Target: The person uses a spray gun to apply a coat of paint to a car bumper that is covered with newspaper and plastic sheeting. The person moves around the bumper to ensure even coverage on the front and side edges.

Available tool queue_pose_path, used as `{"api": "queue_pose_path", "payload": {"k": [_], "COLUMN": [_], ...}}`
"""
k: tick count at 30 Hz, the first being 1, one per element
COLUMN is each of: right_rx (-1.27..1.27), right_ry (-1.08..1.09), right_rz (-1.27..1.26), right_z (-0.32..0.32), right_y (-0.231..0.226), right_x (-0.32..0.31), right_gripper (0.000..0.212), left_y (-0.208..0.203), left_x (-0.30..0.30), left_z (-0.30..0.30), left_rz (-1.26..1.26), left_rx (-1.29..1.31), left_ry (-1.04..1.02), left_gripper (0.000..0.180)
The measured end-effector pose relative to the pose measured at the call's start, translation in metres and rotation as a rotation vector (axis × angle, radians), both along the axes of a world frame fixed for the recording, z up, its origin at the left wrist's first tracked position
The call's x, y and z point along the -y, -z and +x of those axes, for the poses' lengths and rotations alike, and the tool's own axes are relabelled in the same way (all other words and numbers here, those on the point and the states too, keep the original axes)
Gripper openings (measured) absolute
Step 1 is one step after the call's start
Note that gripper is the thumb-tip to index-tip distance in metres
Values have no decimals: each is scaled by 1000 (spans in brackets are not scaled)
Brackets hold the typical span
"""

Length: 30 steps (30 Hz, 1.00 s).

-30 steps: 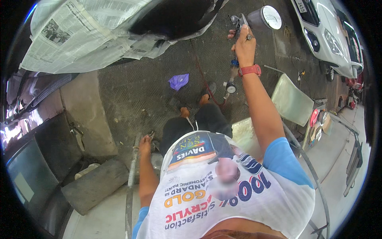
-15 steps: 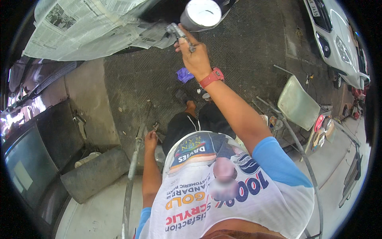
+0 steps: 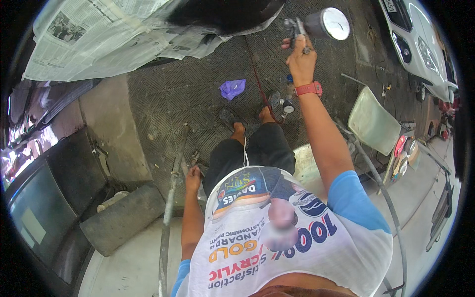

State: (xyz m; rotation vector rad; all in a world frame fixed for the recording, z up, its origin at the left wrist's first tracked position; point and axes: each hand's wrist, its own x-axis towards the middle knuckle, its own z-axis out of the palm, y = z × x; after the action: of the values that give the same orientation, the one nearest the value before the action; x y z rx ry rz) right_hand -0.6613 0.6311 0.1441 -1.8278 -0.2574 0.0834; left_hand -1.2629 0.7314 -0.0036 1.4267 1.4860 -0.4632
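My right hand (image 3: 301, 62) is wrapped round a metal spray gun (image 3: 297, 29), held out at arm's length at the upper right. The gun's round cup (image 3: 335, 24), grey with a pale lid, sticks out to the right. A glossy dark panel (image 3: 213, 17), apart from the gun, lies to its left. Newspaper sheets (image 3: 99, 37) cover the area around that panel. My left hand (image 3: 193, 175) hangs low beside a worn metal pipe (image 3: 170, 198). Its fingers are curled; anything in them is too small to make out.
A dark red hose (image 3: 256, 74) and a round gauge (image 3: 288, 106) are by my feet. A purple cloth or bag (image 3: 232, 89) lies on the textured floor. A pale chair (image 3: 374, 121) stands right, a white car (image 3: 420, 49) beyond it. A dark box-like piece (image 3: 122, 218) sits left.
My right hand has swung the spray gun to the right, away from the dark panel. The cup has turned outward to the right. My left hand stays low by the pipe.
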Motion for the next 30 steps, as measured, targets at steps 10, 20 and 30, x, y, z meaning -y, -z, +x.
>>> {"api": "queue_pose_path", "payload": {"k": [10, 20, 30], "right_rx": [24, -113, 11], "right_ry": [-204, -407, 32], "right_rz": [118, 21, -27], "right_z": [-56, -80, -5], "right_y": [30, 35, 42], "right_x": [-46, -61, 43], "right_gripper": [47, 48, 58], "left_y": [-17, -27, -25], "left_x": [-23, -3, 17], "left_z": [36, 17, 78], "left_rz": [51, 71, -259], "left_rx": [58, -14, -58], "left_ry": [-9, 124, 313], "left_gripper": [43, 48, 38]}}
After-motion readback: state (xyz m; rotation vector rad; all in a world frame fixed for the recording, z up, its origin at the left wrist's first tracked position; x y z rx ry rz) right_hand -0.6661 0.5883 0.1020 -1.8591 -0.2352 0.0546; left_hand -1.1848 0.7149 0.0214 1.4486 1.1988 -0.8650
